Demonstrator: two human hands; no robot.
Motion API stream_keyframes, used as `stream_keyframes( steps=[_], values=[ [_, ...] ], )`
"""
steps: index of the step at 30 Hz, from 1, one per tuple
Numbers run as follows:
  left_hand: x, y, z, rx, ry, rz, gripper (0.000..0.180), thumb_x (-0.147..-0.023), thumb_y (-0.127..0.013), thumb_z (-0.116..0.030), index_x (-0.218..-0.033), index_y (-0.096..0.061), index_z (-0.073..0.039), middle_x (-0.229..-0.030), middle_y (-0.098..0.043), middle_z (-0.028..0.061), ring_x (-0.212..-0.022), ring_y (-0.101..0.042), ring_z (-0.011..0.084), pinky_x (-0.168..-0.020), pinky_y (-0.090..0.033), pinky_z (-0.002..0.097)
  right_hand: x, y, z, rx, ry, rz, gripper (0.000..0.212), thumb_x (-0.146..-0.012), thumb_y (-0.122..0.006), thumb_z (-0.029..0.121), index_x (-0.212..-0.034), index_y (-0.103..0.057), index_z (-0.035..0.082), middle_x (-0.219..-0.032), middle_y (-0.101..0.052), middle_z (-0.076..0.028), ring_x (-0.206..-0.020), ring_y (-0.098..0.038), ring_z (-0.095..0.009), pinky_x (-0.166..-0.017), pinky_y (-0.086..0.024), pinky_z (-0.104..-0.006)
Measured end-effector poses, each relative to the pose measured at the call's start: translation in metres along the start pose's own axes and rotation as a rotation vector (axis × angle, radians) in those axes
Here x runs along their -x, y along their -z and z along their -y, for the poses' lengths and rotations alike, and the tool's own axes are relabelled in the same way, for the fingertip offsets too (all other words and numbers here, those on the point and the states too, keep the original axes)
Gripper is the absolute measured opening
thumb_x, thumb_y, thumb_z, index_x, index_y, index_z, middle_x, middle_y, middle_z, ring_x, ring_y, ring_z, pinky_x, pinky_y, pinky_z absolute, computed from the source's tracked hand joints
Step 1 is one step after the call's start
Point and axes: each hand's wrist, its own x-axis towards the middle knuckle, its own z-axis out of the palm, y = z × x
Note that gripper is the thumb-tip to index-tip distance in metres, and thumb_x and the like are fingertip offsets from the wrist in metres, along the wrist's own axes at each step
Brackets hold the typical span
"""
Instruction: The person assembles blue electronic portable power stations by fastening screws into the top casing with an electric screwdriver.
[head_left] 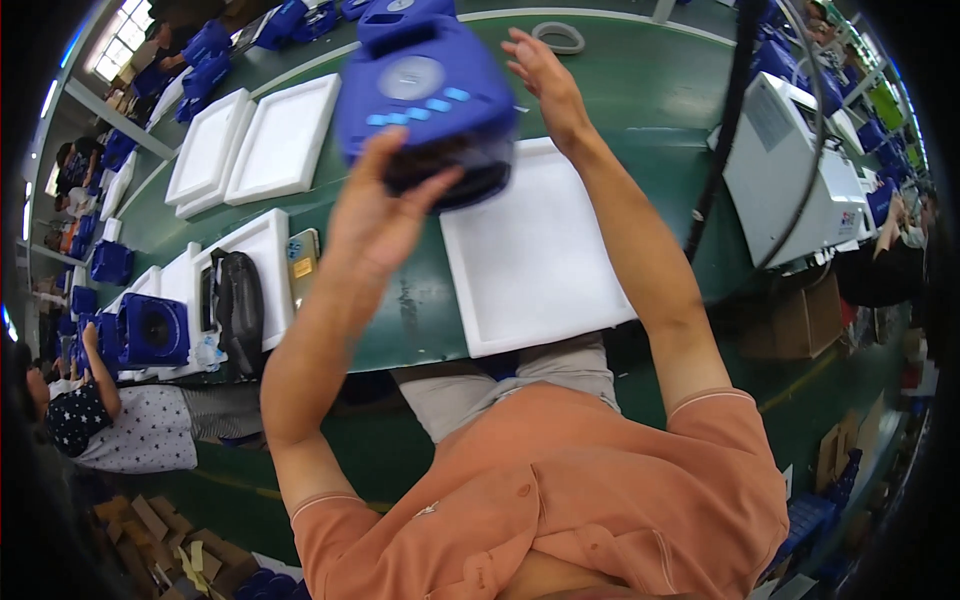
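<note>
Fingers of the left hand point(375, 215) grip the near end of a blue device point(440, 75), thumb and forefinger clamped on its edge; motion blurs it. Fingers of the right hand point(550, 85) are spread and hold nothing, just beside the device's right side and apart from it. One such device is in hand; a second blue unit point(405, 10) shows directly beyond it. Nearer the wearer than both sets of fingers, one white foam tray point(540, 265) lies on the green table point(640, 100), its far edge partly behind the device. Left of the left fingers are at least two white foam pieces point(283, 135); nearer and left, one phone point(303, 262), one black pouch point(242, 315) and one blue speaker-like unit point(153, 330). Just beyond the right fingertips sits one grey loop point(557, 38).
</note>
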Motion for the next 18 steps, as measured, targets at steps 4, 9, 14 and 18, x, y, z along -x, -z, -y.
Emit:
stream_keyframes(
  steps=[4, 9, 14, 18],
  values=[
    [0.004, -0.041, 0.081, 0.135, 0.198, -0.037, 0.051, -0.094, -0.073, -0.017, -0.138, -0.051, -0.003, -0.139, -0.054, 0.0168, -0.131, -0.054, 0.0349, -0.103, -0.055, 0.0595, 0.005, 0.050, 0.019, -0.328, -0.121, 0.287, 0.066, -0.100, -0.056, 0.044, -0.149, -0.049, 0.001, -0.144, -0.058, -0.012, -0.130, -0.056, -0.023, -0.114, -0.043, -0.0357],
    [0.029, -0.082, 0.137, 0.132, 0.214, -0.204, 0.067, -0.095, -0.074, -0.013, -0.146, -0.032, -0.004, -0.146, -0.046, 0.0199, -0.133, -0.051, 0.0457, -0.106, -0.051, 0.0632, 0.027, 0.113, -0.006, -0.390, -0.142, 0.378, 0.074, -0.082, -0.070, 0.027, -0.146, -0.050, -0.003, -0.145, -0.054, -0.019, -0.129, -0.058, -0.028, -0.115, -0.044, -0.0389],
    [0.036, -0.082, 0.141, 0.147, 0.200, -0.179, 0.078, -0.091, -0.076, -0.006, -0.146, -0.020, -0.002, -0.149, -0.040, 0.0206, -0.139, -0.043, 0.0473, -0.110, -0.047, 0.0646, 0.041, 0.116, -0.004, -0.430, -0.037, 0.345, 0.072, -0.080, -0.068, 0.019, -0.146, -0.052, -0.003, -0.145, -0.054, -0.013, -0.130, -0.056, -0.024, -0.113, -0.044, -0.0333],
    [0.025, -0.066, 0.129, 0.071, 0.243, -0.101, 0.067, -0.096, -0.072, -0.017, -0.148, -0.034, 0.000, -0.151, -0.040, 0.0210, -0.139, -0.043, 0.0462, -0.115, -0.042, 0.0607, 0.038, 0.109, 0.001, -0.386, -0.116, 0.347, 0.075, -0.079, -0.065, 0.019, -0.149, -0.048, -0.002, -0.144, -0.054, -0.019, -0.124, -0.060, -0.025, -0.110, -0.047, -0.0340]
  ],
)
